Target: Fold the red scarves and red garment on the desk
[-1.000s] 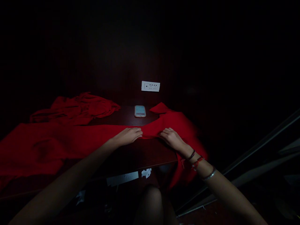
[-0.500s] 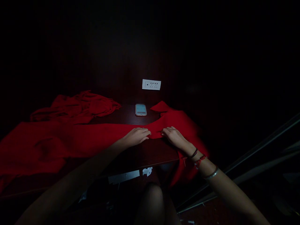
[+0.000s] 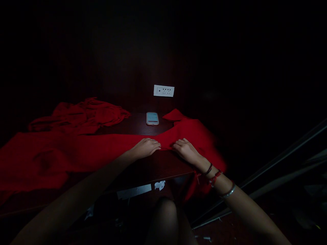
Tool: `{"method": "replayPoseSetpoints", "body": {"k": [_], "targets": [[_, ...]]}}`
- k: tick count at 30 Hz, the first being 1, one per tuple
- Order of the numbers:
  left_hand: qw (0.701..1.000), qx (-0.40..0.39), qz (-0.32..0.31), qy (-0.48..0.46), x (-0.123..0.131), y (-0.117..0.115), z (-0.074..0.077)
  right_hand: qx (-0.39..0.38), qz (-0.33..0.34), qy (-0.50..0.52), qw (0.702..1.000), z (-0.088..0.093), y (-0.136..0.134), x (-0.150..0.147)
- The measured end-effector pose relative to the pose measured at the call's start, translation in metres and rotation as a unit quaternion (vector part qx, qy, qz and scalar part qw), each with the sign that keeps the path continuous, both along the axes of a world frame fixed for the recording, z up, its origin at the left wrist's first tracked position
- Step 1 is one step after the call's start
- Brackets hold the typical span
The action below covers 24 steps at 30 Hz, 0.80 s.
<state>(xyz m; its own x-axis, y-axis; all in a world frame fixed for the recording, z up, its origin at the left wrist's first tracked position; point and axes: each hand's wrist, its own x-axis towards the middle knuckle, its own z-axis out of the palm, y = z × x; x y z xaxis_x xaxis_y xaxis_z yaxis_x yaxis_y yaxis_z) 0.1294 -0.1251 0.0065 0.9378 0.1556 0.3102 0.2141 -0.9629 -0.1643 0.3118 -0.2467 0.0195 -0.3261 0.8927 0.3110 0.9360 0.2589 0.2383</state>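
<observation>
On the dark table point(image 3: 153, 166) below a wall socket point(image 3: 164, 91), left hand point(image 3: 146, 148) and right hand point(image 3: 186, 150) grip red cloth point(image 3: 102, 146).

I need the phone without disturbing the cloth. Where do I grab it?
Probably pinch the phone by its two long edges, coming from above: it lies flat on the bare table, with red cloth close on either side.

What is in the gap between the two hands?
In the head view, a bunched fold of the long red fabric cloth lies between the left hand and the right hand, on the dark wooden table.
</observation>
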Motion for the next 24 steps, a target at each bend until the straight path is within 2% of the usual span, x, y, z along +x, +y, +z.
{"method": "replayPoseSetpoints", "body": {"k": [7, 12, 17, 21, 24], "targets": [[0.999, 0.012, -0.016, 0.041, -0.01, 0.005, 0.006, 0.021, -0.045, -0.035, 0.998, -0.007, -0.004, 0.007], [0.995, 0.032, 0.041, 0.08, -0.02, 0.006, 0.013, 0.02, -0.059, -0.03, 0.998, -0.007, -0.007, 0.007], [0.996, -0.001, 0.051, 0.077, -0.026, 0.004, 0.019, 0.034, -0.072, -0.014, 0.997, -0.004, -0.005, 0.01], [0.989, 0.011, 0.14, 0.051, -0.039, 0.006, 0.023, 0.054, -0.089, -0.011, 0.995, 0.001, -0.003, 0.017], [0.977, 0.03, 0.209, 0.038, -0.06, 0.01, 0.026, 0.074, -0.096, -0.013, 0.992, 0.008, 0.0, 0.024]]}}
